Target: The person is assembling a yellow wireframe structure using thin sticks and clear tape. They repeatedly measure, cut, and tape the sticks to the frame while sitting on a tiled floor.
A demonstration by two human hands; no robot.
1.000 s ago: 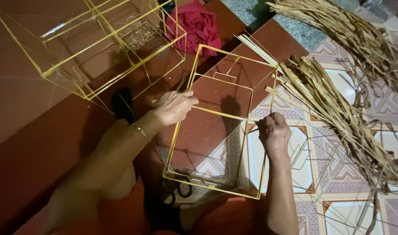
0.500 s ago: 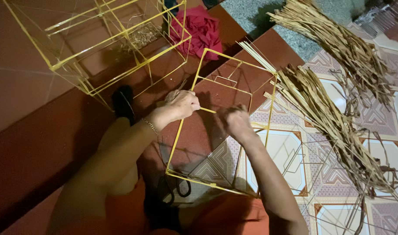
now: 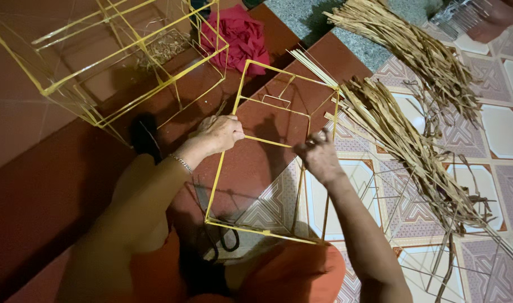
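Note:
A box-shaped frame of thin yellow sticks (image 3: 279,100) stands on the floor in front of me. My left hand (image 3: 220,134) grips its left upright where a cross stick meets it. My right hand (image 3: 319,156) pinches the right end of that same cross stick, near the frame's right edge. A thin bracelet sits on my left wrist. Both forearms reach in from the bottom of the head view.
Larger yellow stick frames (image 3: 119,62) lie at the upper left. A red cloth (image 3: 239,35) is bunched behind the frame. Bundles of dry straw-like strips (image 3: 408,134) spread along the right on patterned tiles. Black scissors (image 3: 223,242) lie by my knees.
My right hand has moved left and up from the frame's right side to the cross stick. My left hand has stayed on the frame's left edge.

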